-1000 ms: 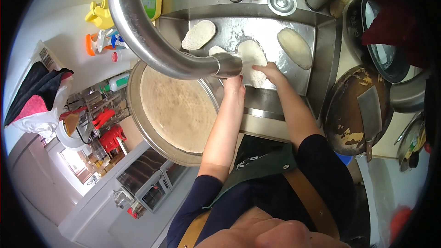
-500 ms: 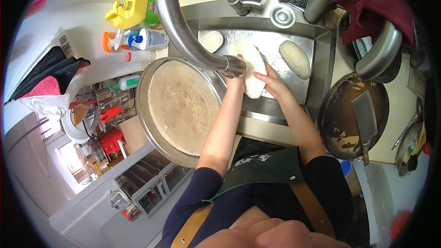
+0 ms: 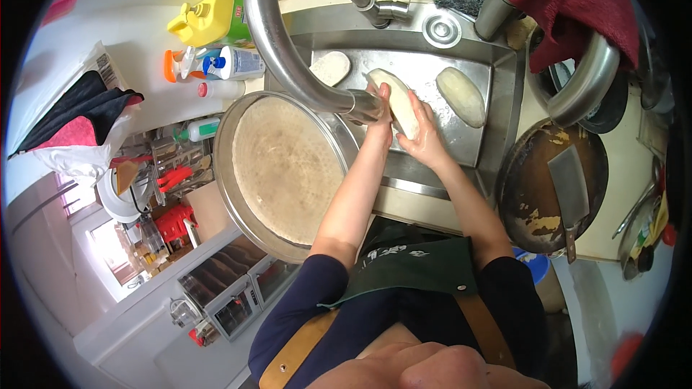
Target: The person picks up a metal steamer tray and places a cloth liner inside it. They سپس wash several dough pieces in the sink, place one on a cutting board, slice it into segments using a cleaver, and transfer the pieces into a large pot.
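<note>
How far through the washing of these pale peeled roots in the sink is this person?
One pale root is in hand under the tap spout: the left hand and right hand both hold it. Two more lie in the sink, one by the right wall, one at the back left; whether they are already rinsed cannot be told. The round tray holds none.

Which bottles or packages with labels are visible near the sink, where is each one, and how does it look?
Yellow plastic jug: on the counter left of the tap, lying on its side, green label.
White spray bottle: below the jug, blue nozzle, blue and white label.
Orange-capped bottle: beside the spray bottle, mostly hidden.
Small green-capped bottle: left of the round metal tray.
</note>
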`<state>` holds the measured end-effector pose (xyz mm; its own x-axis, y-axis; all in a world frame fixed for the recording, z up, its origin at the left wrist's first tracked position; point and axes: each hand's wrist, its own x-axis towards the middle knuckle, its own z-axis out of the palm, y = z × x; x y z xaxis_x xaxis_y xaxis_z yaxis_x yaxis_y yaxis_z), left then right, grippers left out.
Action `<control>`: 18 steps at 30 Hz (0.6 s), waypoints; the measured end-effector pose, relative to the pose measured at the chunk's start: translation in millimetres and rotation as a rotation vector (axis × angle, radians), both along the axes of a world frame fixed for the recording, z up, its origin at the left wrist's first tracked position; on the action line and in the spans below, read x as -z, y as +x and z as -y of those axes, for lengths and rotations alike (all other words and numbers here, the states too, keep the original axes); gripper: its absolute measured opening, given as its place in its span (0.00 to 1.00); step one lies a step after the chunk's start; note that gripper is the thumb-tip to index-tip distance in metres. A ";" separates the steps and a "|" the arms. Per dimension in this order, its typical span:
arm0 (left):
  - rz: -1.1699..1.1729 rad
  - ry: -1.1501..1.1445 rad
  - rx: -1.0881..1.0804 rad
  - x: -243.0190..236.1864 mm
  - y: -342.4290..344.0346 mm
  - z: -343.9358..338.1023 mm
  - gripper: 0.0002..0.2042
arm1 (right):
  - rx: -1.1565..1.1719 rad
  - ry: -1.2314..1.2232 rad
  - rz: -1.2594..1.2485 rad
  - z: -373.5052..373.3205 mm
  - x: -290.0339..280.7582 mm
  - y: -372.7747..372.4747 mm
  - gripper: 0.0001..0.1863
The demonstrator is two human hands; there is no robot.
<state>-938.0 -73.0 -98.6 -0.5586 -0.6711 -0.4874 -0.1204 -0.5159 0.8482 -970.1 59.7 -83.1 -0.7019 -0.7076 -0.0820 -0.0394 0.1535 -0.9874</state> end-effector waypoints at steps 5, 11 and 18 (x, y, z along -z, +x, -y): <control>-0.230 0.473 -0.029 5.2 18.2 19.1 0.32 | -0.022 -0.002 -0.227 5.6 -14.1 3.8 0.54; -0.431 0.594 -0.233 -26.2 22.7 12.0 0.20 | 0.134 -0.248 0.660 10.4 26.4 6.0 0.38; -0.603 0.671 -0.096 -32.6 27.9 6.1 0.23 | -0.050 -0.284 0.915 16.5 46.4 -11.1 0.28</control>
